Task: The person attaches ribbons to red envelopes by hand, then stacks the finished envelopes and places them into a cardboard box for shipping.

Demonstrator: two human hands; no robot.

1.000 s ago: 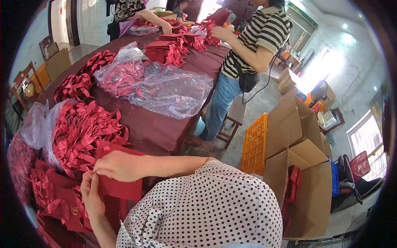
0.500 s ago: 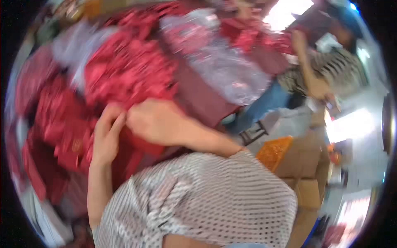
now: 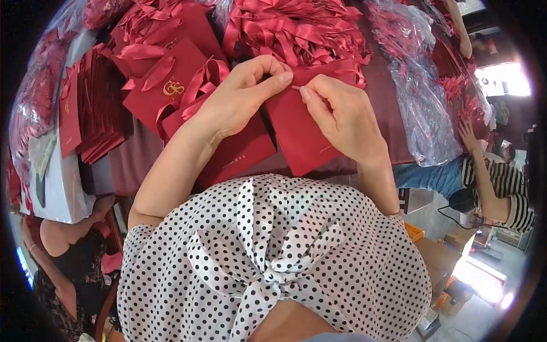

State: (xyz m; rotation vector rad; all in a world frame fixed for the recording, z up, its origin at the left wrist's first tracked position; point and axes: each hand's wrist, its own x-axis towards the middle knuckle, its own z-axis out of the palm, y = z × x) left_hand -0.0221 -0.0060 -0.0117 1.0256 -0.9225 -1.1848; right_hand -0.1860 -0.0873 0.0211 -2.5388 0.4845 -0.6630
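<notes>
A flat red paper bag (image 3: 299, 134) lies in front of me at the table's near side. At its top edge my left hand (image 3: 245, 94) is closed, thumb and forefinger pinched together; what they hold is too small to make out. Just to the right, my right hand (image 3: 347, 117) pinches the tip of a thin pinkish-red ribbon (image 3: 295, 87). The two sets of fingertips are close but apart. Under my left wrist lies another red bag (image 3: 245, 151). Beyond my hands is a big heap of red ribbons (image 3: 296, 34), bag handles among them.
More red bags with gold print (image 3: 171, 85) and a standing stack of bags (image 3: 91, 105) are at the left. Clear plastic wrapping (image 3: 421, 97) lies on the dark red tablecloth (image 3: 382, 122). One person in a striped shirt (image 3: 513, 188) works at right; another person (image 3: 68, 251) sits lower left.
My view has turned and sharpened from a blur. My hands, earlier side by side over red material at the left, are now at the bag's top edge, with the fingertips slightly apart.
</notes>
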